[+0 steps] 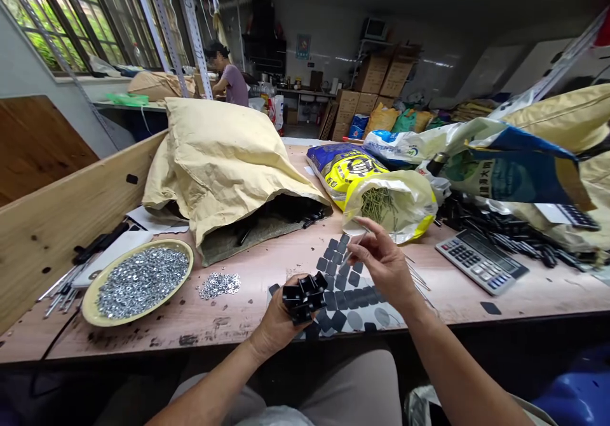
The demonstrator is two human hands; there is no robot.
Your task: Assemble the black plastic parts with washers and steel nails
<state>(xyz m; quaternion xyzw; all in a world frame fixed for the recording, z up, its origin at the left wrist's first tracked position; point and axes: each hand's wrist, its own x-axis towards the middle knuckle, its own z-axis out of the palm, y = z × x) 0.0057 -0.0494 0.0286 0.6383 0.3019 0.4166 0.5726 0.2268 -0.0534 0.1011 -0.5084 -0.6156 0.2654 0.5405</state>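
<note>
- Left hand [279,318]: fingers curled, gripping a cluster of black plastic parts [304,297] against the palm, low centre of frame. Exact shape and count of parts unclear; fingers hide some.
- Right hand [386,264]: thumb and forefinger pressed together, pinching a thin metal pin [353,246], which points toward the upper left. Pin partly hidden by the fingers; its ends are hard to make out.
- Sheet of black square pads [343,286] on the workbench [267,254], directly below and between both hands; left hand overlaps its near edge, and some pads are gone from the lower part.
- Open plastic bag of nails [381,206] just beyond the right hand; contents only partly visible.
- Plate of small metal washers [140,283] at lower left, with a loose pile of washers [219,285] beside it, well left of the hands.
- Calculator [481,261] at right, near a heap of long black parts [505,235].
- Co-worker [233,82] at upper left, hands hidden.
</note>
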